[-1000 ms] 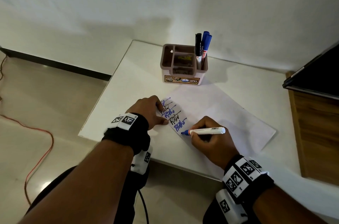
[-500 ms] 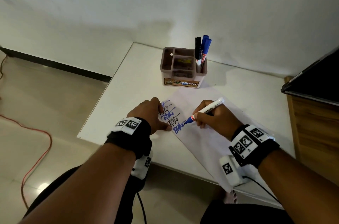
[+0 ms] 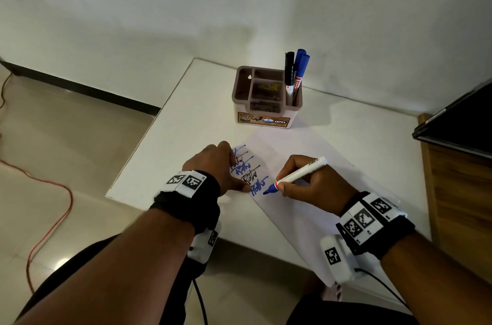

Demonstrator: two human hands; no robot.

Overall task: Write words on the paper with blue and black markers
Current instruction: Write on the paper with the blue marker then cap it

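Gripped the blue marker (image 3: 298, 175) in the right hand (image 3: 319, 187) at centre frame, tip down on the paper (image 3: 306, 149) just right of the lowest blue word. Pressed the left hand (image 3: 213, 165), holding nothing, onto the paper's left edge beside the black and blue lines. Had the brown organizer (image 3: 241, 85), with one black and two blue markers (image 3: 299, 66), standing above on the white counter (image 3: 202, 117).

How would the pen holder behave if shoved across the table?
Probably slides rather than tips: the pen holder is squat with a wide base. Likely light: most compartments look nearly empty. The markers stand loose in its right compartment, so may rattle.
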